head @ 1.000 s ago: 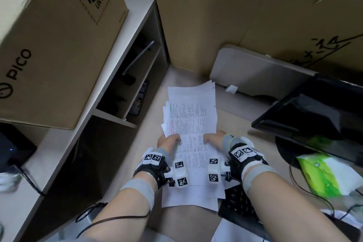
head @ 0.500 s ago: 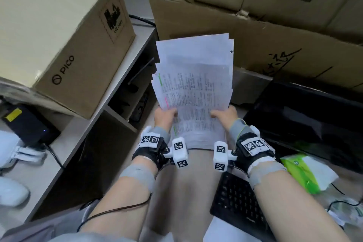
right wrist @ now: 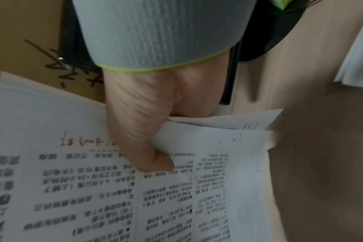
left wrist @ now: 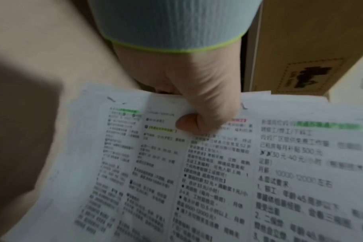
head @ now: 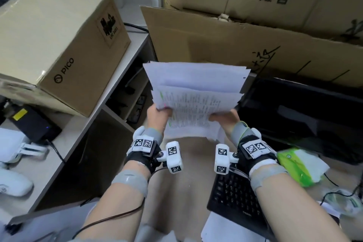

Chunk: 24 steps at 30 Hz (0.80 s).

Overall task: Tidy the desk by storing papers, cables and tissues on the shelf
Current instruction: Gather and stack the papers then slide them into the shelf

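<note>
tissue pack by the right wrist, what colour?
Green and white tissue pack, lying on the desk; clearest in the head view.

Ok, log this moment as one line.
stage: papers lifted | left hand: grips paper stack | right hand: grips it | shelf: not reached

The papers hide both hands' fingers; their print is blurred.

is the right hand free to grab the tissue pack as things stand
Probably not yet: the right hand grips the papers together with the left hand. The tissue pack lies uncovered just beside its wrist.
</note>
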Available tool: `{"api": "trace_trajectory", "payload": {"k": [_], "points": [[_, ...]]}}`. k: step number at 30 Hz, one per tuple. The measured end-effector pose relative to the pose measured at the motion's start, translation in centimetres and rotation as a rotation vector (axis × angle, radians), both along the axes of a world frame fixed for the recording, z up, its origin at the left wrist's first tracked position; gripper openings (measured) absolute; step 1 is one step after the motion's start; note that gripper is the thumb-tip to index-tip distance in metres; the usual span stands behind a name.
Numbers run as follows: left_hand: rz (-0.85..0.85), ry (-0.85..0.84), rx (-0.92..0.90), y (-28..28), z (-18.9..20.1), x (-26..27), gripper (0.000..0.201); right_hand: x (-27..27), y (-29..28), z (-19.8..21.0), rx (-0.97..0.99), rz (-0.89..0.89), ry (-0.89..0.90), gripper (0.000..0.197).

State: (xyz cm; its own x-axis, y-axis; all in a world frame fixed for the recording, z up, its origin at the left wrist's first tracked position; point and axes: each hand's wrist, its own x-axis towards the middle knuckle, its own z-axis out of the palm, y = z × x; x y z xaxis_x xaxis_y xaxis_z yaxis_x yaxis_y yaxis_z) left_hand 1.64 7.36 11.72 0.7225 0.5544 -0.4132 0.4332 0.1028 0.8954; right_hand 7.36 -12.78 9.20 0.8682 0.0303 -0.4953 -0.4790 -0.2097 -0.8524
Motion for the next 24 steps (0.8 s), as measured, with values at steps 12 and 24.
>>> {"api": "trace_trajectory", "payload": {"k": [12,24], "points": [[-0.184,0.082,0.095,1.4,-3.2,-0.3,0.032,0.4,0.9,-2.2,-0.050,-0.035,-0.043,0.024],[-0.070,-0.074,0.094,3.0,-3.1,1.0,0.024,0.6,1.9,-2.3,0.036,-0.137,0.028,0.022]]}}
